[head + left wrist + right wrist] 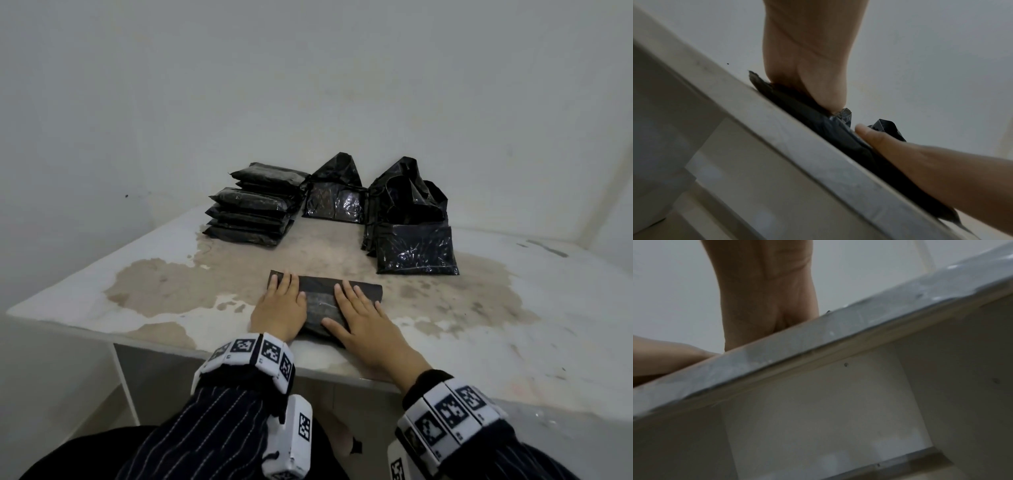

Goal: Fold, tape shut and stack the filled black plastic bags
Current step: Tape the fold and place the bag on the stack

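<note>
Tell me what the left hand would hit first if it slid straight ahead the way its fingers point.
Probably the stack of taped bags. The left hand lies flat on the folded bag, fingers pointing away and slightly left; bare table lies between. Depth is uncertain, so it might pass just right of the stack.

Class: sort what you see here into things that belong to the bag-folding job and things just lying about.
Job:
folded bag under left hand and right hand
stack
open bags

Lying about:
table
wall
</note>
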